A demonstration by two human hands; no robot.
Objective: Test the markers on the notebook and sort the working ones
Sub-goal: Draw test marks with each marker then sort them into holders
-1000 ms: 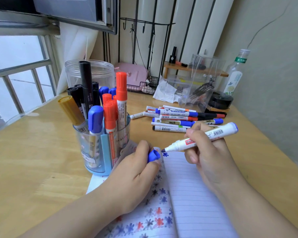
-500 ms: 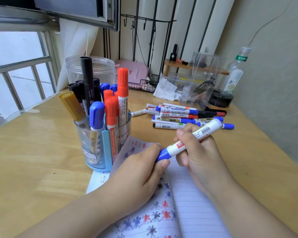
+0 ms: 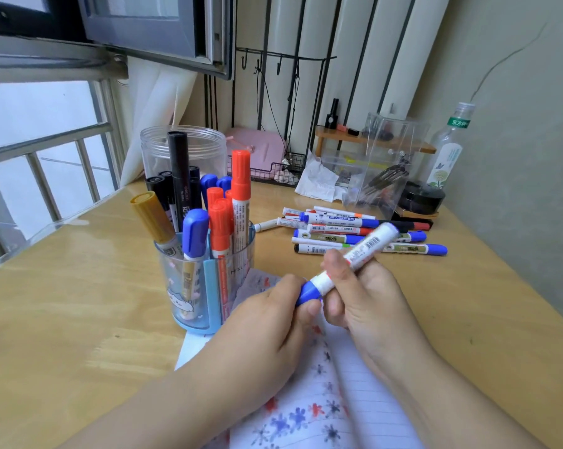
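Note:
My right hand [image 3: 367, 299] grips the white barrel of a blue marker [image 3: 354, 257], held slanted above the open notebook [image 3: 364, 413]. The marker's blue cap [image 3: 307, 293] sits on its lower end, pinched by my left hand [image 3: 270, 325]. The notebook's left page carries blue, red and dark flower scribbles; its right page is lined. A clear and blue pen cup [image 3: 205, 280] stands left of my hands, filled with several red, blue, black and gold markers. A pile of several loose markers [image 3: 354, 234] lies on the desk behind my hands.
The wooden desk [image 3: 79, 303] meets a window at the left and a wall at the right. At the back stand a clear jar [image 3: 182, 150], a pink box [image 3: 257, 150], a clear plastic organizer [image 3: 387, 157], a black round tin [image 3: 421, 197] and a bottle [image 3: 448, 150].
One second ago the marker was uncapped, tip at the page, with the cap in my left hand. The cap is now back on and both hands hold the marker a little higher.

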